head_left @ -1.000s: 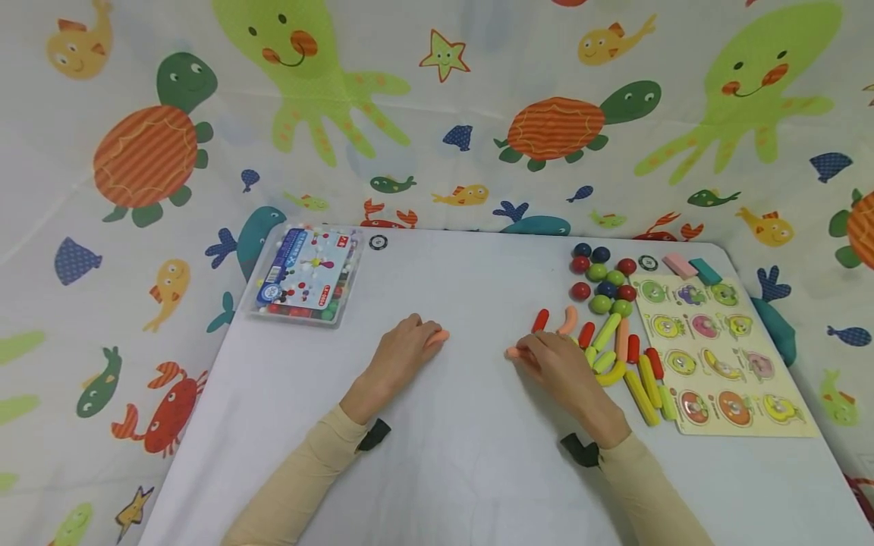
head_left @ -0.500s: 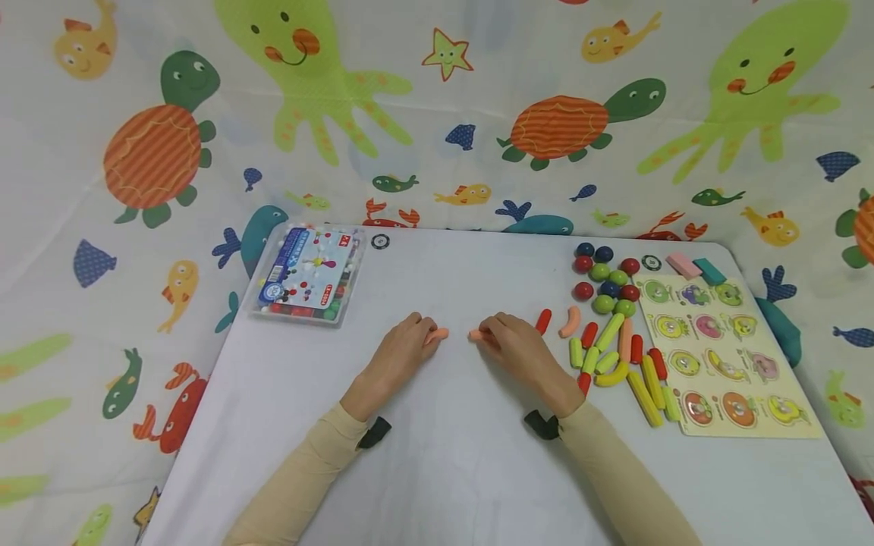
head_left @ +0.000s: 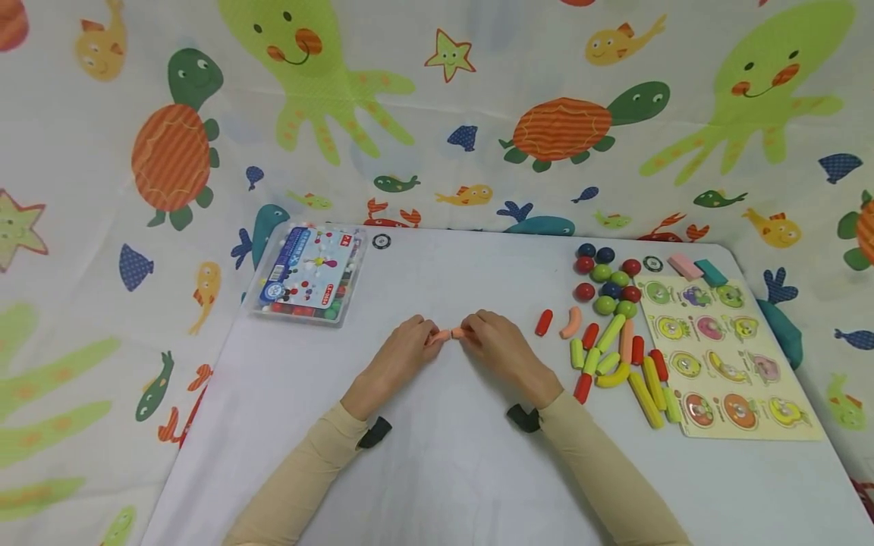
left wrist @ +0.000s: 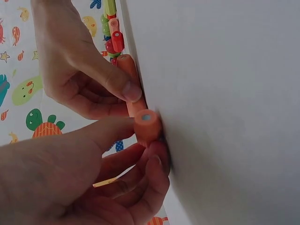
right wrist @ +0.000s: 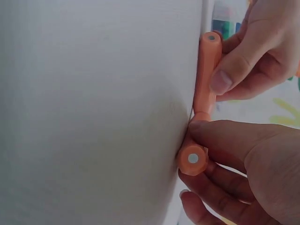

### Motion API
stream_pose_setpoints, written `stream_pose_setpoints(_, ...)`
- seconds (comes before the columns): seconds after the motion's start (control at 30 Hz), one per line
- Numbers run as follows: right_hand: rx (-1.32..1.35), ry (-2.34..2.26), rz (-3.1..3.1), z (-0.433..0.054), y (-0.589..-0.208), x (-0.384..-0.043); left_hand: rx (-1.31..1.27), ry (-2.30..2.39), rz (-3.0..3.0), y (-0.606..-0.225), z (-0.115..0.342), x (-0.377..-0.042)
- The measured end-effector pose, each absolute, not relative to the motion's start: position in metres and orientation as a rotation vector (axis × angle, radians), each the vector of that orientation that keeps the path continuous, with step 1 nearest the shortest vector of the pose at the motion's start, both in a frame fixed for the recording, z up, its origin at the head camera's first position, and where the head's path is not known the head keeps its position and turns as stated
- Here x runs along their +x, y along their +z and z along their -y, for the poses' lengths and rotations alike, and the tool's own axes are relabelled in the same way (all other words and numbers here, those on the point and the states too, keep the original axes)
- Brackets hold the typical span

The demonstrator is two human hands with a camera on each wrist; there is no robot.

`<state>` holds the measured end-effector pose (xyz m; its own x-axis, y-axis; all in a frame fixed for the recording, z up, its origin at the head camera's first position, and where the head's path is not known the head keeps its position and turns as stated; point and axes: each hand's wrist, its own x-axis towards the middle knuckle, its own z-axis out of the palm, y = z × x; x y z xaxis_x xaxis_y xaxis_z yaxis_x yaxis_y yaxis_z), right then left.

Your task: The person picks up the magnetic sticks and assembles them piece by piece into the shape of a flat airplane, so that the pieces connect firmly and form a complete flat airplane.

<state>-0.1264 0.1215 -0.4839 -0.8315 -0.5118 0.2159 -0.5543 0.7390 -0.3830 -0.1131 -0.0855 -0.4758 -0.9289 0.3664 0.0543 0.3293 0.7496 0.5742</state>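
Note:
My left hand [head_left: 403, 353] pinches an orange magnetic rod [right wrist: 206, 70] between thumb and fingers, low over the white table. Opposite it, my right hand [head_left: 501, 349] pinches a second orange magnetic rod [right wrist: 192, 159], which looks curved. Each rod shows a small silvery disc in its end. The two rods stand end to end between the hands; in the right wrist view their ends seem to meet, though fingertips partly cover the joint. In the left wrist view both hands sit close together at the table surface.
Loose rods in red, green, yellow and orange, such as a red rod [head_left: 543, 322], lie right of the hands. Behind them are coloured balls [head_left: 602, 274]. A fruit puzzle board [head_left: 737, 356] lies far right, with pink [head_left: 684, 266] and teal blocks [head_left: 711, 273]. A clear box [head_left: 307, 273] stands back left.
My right hand has moved left, bringing its orange rod from beside the loose rods to the end of the rod in my left hand. The left hand has stayed almost still.

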Motion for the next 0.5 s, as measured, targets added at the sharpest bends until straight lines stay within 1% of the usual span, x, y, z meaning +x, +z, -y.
stream_pose_setpoints(0.5,0.933,0.676,2.825,-0.1169,-0.4861,-0.1263,0.483,0.941,-2.793,-0.4739,0.0856,-0.1138)
